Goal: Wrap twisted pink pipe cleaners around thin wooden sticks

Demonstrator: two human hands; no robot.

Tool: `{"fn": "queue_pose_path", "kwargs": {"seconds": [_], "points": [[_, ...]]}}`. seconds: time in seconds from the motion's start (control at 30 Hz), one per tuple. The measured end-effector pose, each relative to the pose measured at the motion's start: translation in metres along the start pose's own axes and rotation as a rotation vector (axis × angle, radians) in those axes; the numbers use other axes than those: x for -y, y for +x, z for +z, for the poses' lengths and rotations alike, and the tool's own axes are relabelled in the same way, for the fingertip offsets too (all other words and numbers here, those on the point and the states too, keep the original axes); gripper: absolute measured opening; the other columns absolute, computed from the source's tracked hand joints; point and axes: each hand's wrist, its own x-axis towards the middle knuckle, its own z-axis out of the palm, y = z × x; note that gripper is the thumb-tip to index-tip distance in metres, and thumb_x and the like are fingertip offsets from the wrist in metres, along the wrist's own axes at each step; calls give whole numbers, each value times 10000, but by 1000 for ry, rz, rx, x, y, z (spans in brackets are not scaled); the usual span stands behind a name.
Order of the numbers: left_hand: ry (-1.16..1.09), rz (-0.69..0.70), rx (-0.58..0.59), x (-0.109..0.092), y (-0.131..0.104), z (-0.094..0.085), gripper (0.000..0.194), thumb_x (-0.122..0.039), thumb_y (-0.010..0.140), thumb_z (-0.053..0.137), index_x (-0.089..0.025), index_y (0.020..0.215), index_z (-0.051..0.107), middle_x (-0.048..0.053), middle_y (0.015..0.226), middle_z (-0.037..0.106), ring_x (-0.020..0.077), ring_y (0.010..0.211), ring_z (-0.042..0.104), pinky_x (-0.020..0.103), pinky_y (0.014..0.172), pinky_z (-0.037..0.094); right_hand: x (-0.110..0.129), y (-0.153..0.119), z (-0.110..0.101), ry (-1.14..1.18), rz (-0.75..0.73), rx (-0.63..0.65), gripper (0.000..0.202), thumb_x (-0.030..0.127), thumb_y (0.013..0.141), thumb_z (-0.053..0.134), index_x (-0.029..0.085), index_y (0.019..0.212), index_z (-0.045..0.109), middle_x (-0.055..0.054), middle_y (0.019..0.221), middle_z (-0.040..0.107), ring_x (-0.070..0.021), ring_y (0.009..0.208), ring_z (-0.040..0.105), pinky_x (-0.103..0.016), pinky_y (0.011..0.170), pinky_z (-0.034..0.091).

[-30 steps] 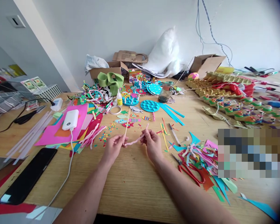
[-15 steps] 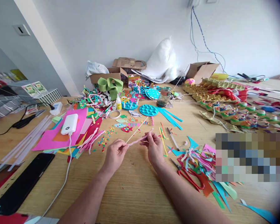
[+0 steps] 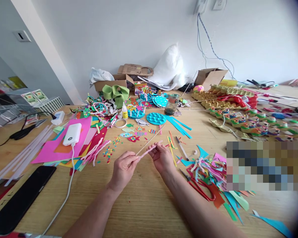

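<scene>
Stick (image 3: 150, 140) now nearer the pink strip (image 3: 146, 152).

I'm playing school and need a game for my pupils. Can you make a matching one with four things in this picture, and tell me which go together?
Things
1. Phone
2. Scissors
3. Thin stick
4. White power bank

Where or what
A. Held in the left hand
B. Lying on coloured paper
C. Black
D. Red-handled

Right pairs: 1-C, 2-D, 3-A, 4-B
</scene>
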Motion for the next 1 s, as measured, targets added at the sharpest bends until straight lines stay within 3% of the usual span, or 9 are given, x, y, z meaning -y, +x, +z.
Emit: {"fn": "queue_pose_path", "kwargs": {"seconds": [0.17,0.37,0.53,0.63,1.0], "points": [[-11,61,27,1,-1,3,129,-198,792,607,-191,858,718,51,799,617,136,719,585,241,659,478,6,5,-3,28,-29,-48,130,124,759,589,170,644,551,18,528,587,-123,537,611,-295,623,565],[-187,-148,78,2,0,2,185,-288,819,580,-145,850,693,59,824,599,128,701,594,230,611,492,8,3,-1,-27,-130,-26,156,236,776,632,178,669,535,33,542,584,-126,537,612,-305,622,549],[-378,-351,107,-3,1,1,348,-408,851,505,-120,774,685,48,700,600,138,625,588,250,567,488,6,-9,7,-252,-449,116,220,386,803,616,200,750,511,47,625,580,-130,579,618,-293,595,522],[-471,-439,97,-4,0,3,411,-464,840,494,-117,741,689,50,674,621,145,610,587,262,562,481,7,-16,12,-431,-648,121,209,395,865,534,207,782,499,45,670,574,-122,607,613,-282,610,505],[-703,-587,160,-5,-1,6,267,-371,756,649,-109,704,668,33,654,620,108,594,544,229,555,410,5,-26,12,-858,-1049,80,153,283,932,419,209,822,494,-10,770,576,-152,737,557,-321,726,434]]}}
